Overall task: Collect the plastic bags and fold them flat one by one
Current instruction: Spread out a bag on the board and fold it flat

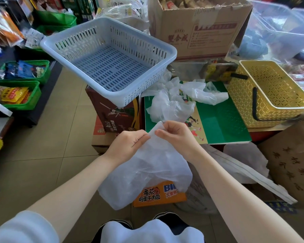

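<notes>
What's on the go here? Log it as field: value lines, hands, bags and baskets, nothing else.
left hand: pinches the top edge of the held bag
right hand: pinches the same edge, close beside the left
held bag: clear plastic, hanging loose, not folded
bag pile: crumpled clear bags on the green box
blue basket: nothing visible inside, sits on a brown carton
yellow basket: right of the pile, black handles
</notes>
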### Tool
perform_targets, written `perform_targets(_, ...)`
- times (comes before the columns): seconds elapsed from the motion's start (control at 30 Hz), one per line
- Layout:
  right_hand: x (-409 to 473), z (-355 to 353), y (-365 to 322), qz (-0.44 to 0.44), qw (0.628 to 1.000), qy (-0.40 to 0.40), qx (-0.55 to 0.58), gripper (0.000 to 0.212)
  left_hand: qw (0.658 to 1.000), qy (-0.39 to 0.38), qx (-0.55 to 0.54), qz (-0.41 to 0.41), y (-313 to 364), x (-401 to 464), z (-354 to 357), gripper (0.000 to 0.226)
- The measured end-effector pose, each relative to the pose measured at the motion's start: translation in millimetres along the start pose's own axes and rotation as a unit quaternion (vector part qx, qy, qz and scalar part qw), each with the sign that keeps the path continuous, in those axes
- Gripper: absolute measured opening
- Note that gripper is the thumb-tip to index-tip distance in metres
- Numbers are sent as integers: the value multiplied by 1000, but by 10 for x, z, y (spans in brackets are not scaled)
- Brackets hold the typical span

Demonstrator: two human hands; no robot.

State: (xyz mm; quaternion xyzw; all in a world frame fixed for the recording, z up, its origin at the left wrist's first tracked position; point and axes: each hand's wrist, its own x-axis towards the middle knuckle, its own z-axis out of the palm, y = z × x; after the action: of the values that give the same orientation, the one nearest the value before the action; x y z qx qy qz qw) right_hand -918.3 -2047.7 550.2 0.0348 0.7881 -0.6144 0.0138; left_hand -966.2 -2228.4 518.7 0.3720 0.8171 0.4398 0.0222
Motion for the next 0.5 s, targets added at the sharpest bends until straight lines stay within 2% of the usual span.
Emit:
perform_targets(0.13, 10, 0, 53, 8, 998, 56, 8, 28, 998, -14, 14, -62, -42, -47, -72, 31)
perform_targets(0.27, -2, -42, 68, 40, 993, 106, 35, 15, 994, -5, 27, -108, -94, -89, -91, 22)
perform_targets(0.4, 4, -87, 62, 43, 991, 114, 49, 11, 992, 10, 14, -128, -95, -49, -90, 21)
perform_targets(0.5, -28, -145, 72, 39, 992, 103, 54, 17, 988, -15, 20, -152, -79, 4, -106, 25)
